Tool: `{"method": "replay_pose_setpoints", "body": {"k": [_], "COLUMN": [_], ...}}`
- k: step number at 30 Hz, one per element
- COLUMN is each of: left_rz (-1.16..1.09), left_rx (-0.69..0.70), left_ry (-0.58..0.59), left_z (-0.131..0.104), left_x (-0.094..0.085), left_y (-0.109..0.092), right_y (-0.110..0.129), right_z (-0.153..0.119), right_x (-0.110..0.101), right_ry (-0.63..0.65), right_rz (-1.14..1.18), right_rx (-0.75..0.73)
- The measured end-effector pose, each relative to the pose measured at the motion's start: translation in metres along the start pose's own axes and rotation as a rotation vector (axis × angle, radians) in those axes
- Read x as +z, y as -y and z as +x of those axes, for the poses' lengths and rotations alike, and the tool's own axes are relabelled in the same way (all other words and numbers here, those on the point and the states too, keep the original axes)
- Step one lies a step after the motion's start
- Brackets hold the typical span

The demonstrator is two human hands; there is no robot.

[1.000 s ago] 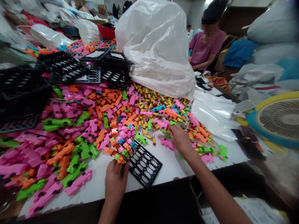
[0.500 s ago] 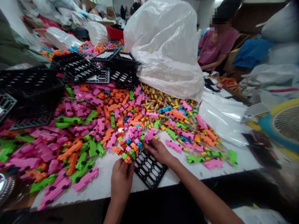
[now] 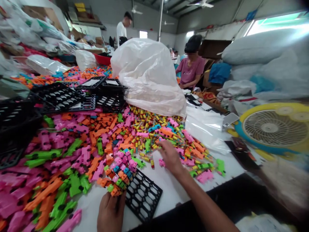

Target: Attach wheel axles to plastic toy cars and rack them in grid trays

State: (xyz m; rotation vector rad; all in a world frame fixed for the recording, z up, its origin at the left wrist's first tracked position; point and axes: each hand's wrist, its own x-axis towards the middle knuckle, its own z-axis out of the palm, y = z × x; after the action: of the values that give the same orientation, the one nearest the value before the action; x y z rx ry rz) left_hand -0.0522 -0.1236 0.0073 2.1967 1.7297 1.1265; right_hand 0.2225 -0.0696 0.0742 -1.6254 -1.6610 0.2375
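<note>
A black plastic tray with rows of holes [image 3: 144, 195] lies slanted at the front of the white table. Toy cars in pink, orange, blue and green [image 3: 123, 170] stand packed upright along its left side. My left hand [image 3: 111, 209] grips the tray's near left corner beside these cars, its fingertips partly hidden. My right hand [image 3: 171, 159] reaches away from the tray over the edge of the loose pile, fingers stretched out and apart. Around its fingertips lie pink and green toy cars and small yellow-and-red capped tubes [image 3: 152, 161].
Loose toy cars [image 3: 72, 151] cover the left and middle. Black trays [image 3: 58, 96] are stacked behind them. A big clear plastic bag [image 3: 149, 77] stands at the back, flat clear bags [image 3: 205, 129] and a yellow-and-blue fan [image 3: 272, 127] to the right. A co-worker [image 3: 193, 69] sits beyond.
My right hand has left the cars at the tray and moved right to the loose pile. The left hand stays at the tray's corner. The camera view has tilted up and turned right.
</note>
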Motion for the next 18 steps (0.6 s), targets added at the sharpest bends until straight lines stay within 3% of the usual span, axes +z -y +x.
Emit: {"method": "replay_pose_setpoints", "body": {"k": [2,5,7,9,13,18], "left_rz": [-0.005,-0.014,-0.018,-0.026,-0.058,-0.087], "left_rx": [0.001,0.03,0.041,0.024,-0.058,-0.129], "left_ry": [0.005,0.007,0.023,0.022,0.036,0.072], "left_z": [0.0,0.001,0.001,0.0,-0.001,-0.002], "left_x": [0.0,0.0,0.001,0.0,-0.002,-0.003], "left_y": [0.001,0.005,0.008,0.007,-0.003,-0.009], "right_y": [-0.021,-0.041,-0.045,-0.042,-0.027,0.009], "right_z": [0.012,0.028,0.033,0.033,0.018,-0.016], "right_x": [-0.026,-0.049,-0.054,-0.054,-0.042,0.013], "right_ry": [-0.11,0.007,0.082,0.073,0.018,0.34], "right_rz": [-0.326,-0.638,-0.695,-0.661,-0.277,0.614], "right_rx": [0.148,0.183,0.166,0.157,0.186,0.363]}}
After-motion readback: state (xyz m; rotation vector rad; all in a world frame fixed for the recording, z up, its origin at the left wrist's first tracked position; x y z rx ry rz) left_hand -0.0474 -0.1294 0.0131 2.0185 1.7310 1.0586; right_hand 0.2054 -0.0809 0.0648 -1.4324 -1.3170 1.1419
